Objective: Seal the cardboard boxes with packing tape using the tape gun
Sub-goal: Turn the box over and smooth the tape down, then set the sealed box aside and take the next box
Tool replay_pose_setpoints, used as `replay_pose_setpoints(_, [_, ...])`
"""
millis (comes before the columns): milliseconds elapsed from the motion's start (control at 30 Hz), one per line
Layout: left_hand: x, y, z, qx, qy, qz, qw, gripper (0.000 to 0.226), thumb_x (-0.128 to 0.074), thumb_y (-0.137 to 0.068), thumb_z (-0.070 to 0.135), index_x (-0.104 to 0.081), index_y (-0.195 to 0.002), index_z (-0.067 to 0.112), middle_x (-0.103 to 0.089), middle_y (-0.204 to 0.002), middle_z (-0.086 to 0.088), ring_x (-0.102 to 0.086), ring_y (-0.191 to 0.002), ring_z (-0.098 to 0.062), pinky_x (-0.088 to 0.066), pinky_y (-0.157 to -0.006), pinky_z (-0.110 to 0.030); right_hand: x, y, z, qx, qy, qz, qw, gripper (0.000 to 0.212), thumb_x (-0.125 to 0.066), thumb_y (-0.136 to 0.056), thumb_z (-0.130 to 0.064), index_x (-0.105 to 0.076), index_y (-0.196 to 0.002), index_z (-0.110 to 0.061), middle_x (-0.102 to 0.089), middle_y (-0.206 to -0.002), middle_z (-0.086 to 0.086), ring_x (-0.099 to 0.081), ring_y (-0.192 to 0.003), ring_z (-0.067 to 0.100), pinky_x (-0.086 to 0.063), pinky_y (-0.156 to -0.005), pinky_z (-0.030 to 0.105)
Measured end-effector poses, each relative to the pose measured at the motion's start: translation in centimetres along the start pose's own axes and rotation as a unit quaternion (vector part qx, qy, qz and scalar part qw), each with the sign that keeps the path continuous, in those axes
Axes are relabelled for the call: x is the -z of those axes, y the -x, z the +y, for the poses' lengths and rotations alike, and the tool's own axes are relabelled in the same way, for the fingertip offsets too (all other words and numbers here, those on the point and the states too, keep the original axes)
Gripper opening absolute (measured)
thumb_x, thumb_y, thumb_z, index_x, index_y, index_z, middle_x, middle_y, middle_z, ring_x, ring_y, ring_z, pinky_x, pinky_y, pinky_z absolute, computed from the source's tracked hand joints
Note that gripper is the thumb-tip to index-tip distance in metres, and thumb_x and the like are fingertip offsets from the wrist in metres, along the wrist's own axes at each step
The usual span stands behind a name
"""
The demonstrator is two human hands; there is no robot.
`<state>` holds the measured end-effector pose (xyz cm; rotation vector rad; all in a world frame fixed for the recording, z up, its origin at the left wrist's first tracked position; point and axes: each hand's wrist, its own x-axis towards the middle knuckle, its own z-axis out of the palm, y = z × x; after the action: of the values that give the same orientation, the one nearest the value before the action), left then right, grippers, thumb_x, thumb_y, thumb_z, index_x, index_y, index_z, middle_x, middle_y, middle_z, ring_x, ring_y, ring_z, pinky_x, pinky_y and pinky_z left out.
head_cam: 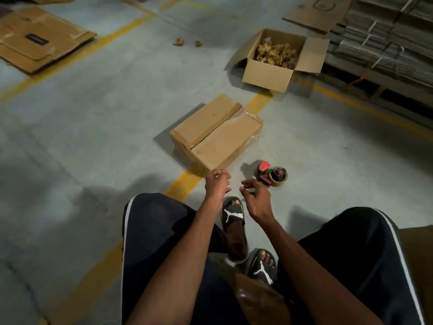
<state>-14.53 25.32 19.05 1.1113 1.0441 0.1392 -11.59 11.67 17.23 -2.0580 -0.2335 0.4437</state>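
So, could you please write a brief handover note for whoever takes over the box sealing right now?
Left hand: holds nothing, loosely curled at the closed box near corner.
Right hand: holds nothing, fingers just short of the tape gun on the floor.
Done: closed box flaps folded; whether its seam is taped is unclear.
Left: pick up the gun, tape that seam, then close and seal the open box.

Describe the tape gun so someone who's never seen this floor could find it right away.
Start from the closed cardboard box lying across the yellow floor line in the middle of the concrete. Just off its near right corner, on bare floor, sits the tape gun, by the right hand. It is the only red-and-black thing there, carrying a brownish tape roll.
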Motion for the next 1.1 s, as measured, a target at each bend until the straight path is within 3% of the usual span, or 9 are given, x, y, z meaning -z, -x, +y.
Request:
replay_pose_setpoints(200, [0.0, -7.2, -0.9, 0.037, -0.051, 0.047, 0.997, 0.021, -0.06, -0.089, 0.006, -0.071, -0.105, 0.01, -0.071, -0.111, -0.012, -0.067, -0.099, -0.029, -0.056, -0.064, -0.032, -3.2, -5.3, 1.8, 0.0, 0.066, -0.048, 0.997, 0.031, -0.061, -0.09, -0.035, -0.071, -0.112, -0.016, -0.068, -0.11, 0.005, -0.065, -0.088, 0.015, -0.055, -0.086, 0.043])
replay_pose_setpoints(300, [0.2, -10.0, -1.8, 0.044, -0.084, 0.058, 0.994, 0.022, -0.058, -0.089, 0.005, -0.069, -0.107, 0.012, -0.07, -0.111, -0.009, -0.063, -0.086, -0.02, -0.06, -0.077, -0.042, -4.9, -7.5, 2.5, 0.001, 0.114, -0.099, 0.988, 0.026, -0.065, -0.097, -0.026, -0.069, -0.12, -0.013, -0.064, -0.115, 0.006, -0.059, -0.078, 0.008, -0.047, -0.082, 0.032])
replay_pose_setpoints(367, [0.3, -12.0, -2.4, 0.031, -0.122, 0.052, 0.991, 0.03, -0.059, -0.089, 0.005, -0.066, -0.115, 0.018, -0.067, -0.121, -0.008, -0.063, -0.099, -0.021, -0.056, -0.092, -0.043, -6.3, -9.1, 2.9, -0.003, 0.128, -0.126, 0.984, 0.029, -0.066, -0.097, -0.023, -0.067, -0.125, -0.013, -0.061, -0.119, 0.005, -0.063, -0.08, 0.016, -0.047, -0.084, 0.031])
replay_pose_setpoints(533, [0.1, -16.0, -2.8, 0.035, -0.14, 0.027, 0.989, 0.071, -0.063, -0.092, 0.007, -0.036, -0.156, 0.019, -0.042, -0.155, -0.008, -0.043, -0.141, -0.023, -0.037, -0.104, -0.029, -8.9, -12.2, 4.6, 0.0, 0.146, -0.169, 0.975, 0.039, -0.067, -0.096, -0.025, -0.063, -0.133, -0.014, -0.058, -0.129, 0.008, -0.067, -0.101, 0.028, -0.051, -0.09, 0.037])
replay_pose_setpoints(800, [-1.1, -17.1, -6.4, -0.024, -0.34, 0.027, 0.94, 0.078, -0.052, -0.089, 0.001, -0.026, -0.161, 0.018, -0.024, -0.164, -0.009, -0.029, -0.149, -0.026, -0.029, -0.12, -0.036, -9.8, -13.6, 7.6, -0.033, 0.137, -0.118, 0.983, 0.044, -0.06, -0.097, -0.012, -0.056, -0.141, -0.016, -0.05, -0.137, 0.011, -0.065, -0.105, 0.033, -0.054, -0.092, 0.046])
replay_pose_setpoints(933, [-1.8, -15.9, -7.1, -0.048, -0.352, -0.018, 0.935, 0.073, -0.045, -0.088, -0.009, -0.039, -0.155, 0.019, -0.037, -0.15, -0.007, -0.045, -0.137, -0.021, -0.035, -0.099, -0.015, -9.8, -14.8, 7.8, -0.04, 0.132, -0.088, 0.986, 0.057, -0.053, -0.094, 0.001, -0.05, -0.148, -0.019, -0.042, -0.144, 0.015, -0.06, -0.113, 0.037, -0.053, -0.089, 0.044])
replay_pose_setpoints(1000, [-2.3, -15.7, -7.3, -0.034, -0.337, -0.083, 0.937, 0.067, -0.041, -0.087, -0.012, -0.054, -0.146, 0.017, -0.049, -0.143, -0.003, -0.059, -0.116, -0.005, -0.04, -0.087, -0.007, -9.5, -15.5, 8.2, -0.04, 0.138, -0.075, 0.987, 0.065, -0.053, -0.089, 0.005, -0.05, -0.149, -0.022, -0.04, -0.146, 0.017, -0.059, -0.116, 0.039, -0.054, -0.092, 0.046])
replay_pose_setpoints(1033, [-2.6, -15.5, -7.3, -0.021, -0.332, -0.112, 0.936, 0.065, -0.04, -0.086, -0.011, -0.06, -0.141, 0.017, -0.055, -0.14, 0.0, -0.063, -0.1, 0.005, -0.043, -0.078, -0.004, -9.1, -15.8, 8.5, -0.031, 0.146, -0.073, 0.986, 0.069, -0.054, -0.088, 0.004, -0.049, -0.15, -0.025, -0.038, -0.147, 0.018, -0.059, -0.117, 0.041, -0.055, -0.094, 0.05])
replay_pose_setpoints(1100, [-3.0, -15.7, -6.8, -0.016, -0.311, -0.089, 0.946, 0.056, -0.043, -0.086, -0.007, -0.07, -0.128, 0.019, -0.067, -0.128, 0.001, -0.066, -0.089, 0.0, -0.049, -0.074, -0.01, -8.5, -16.0, 9.1, -0.009, 0.189, -0.097, 0.977, 0.07, -0.055, -0.093, -0.003, -0.044, -0.155, -0.034, -0.027, -0.156, 0.021, -0.05, -0.128, 0.045, -0.051, -0.102, 0.057])
